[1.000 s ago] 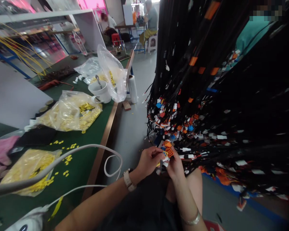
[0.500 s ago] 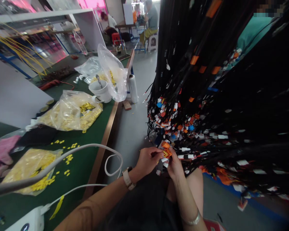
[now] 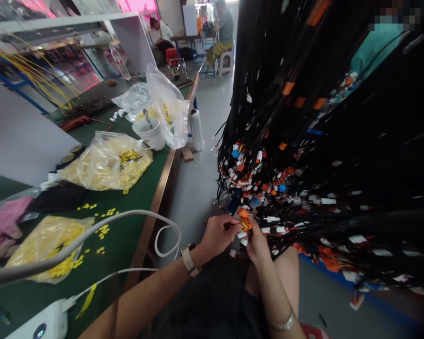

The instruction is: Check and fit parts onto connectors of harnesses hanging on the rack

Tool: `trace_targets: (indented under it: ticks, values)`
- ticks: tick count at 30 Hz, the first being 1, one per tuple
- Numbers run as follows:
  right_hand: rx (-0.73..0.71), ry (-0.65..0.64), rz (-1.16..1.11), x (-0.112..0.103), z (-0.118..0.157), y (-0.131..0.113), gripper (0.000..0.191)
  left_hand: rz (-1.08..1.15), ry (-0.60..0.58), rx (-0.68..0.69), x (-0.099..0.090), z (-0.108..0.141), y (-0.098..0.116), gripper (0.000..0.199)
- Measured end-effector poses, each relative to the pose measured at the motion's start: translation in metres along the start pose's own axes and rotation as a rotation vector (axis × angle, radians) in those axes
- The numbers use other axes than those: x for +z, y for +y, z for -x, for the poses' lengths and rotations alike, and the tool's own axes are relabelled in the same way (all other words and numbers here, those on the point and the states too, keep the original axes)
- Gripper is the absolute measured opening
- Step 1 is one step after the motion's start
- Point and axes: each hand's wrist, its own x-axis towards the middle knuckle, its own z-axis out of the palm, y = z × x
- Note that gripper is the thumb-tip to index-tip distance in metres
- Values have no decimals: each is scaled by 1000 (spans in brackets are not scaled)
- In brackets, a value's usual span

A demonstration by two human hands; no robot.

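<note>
An orange connector (image 3: pixel 246 224) with yellow and dark marks on it is held in my right hand (image 3: pixel 258 245), its thumb along the connector's right side. My left hand (image 3: pixel 217 233), with a watch on the wrist, is closed in a pinch against the connector's left edge. Whatever those fingertips hold is too small and hidden to make out. White connectors (image 3: pixel 243 239) hang just below the orange one. Right beside my hands hangs a thick bundle of black cables (image 3: pixel 268 117) ending in white, orange, red and blue connectors.
On the green bench (image 3: pixel 134 207) to my left lie a bag of yellow pieces (image 3: pixel 106 165), another such bag (image 3: pixel 49 240), loose yellow bits and a white mug (image 3: pixel 150 134). A white cable (image 3: pixel 127 214) arches over the bench edge. People sit farther back.
The view has shifted very slightly, so the bench and cables appear a little farther right. Both hands keep nearly the same hold at the orange connector.
</note>
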Motion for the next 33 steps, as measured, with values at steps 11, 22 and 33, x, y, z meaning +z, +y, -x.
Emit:
trace_targets:
  ticks: [11,22,33]
  values:
    - [-60,17,15,-1,-1,3,33,-84,63,8,4,0,-5,20]
    - [24,-31,16,0,3,-1,38,-133,92,80,-1,4,2,17]
    - [71,-65,-1,-2,0,-5,42,-86,74,169,-7,0,-2,16]
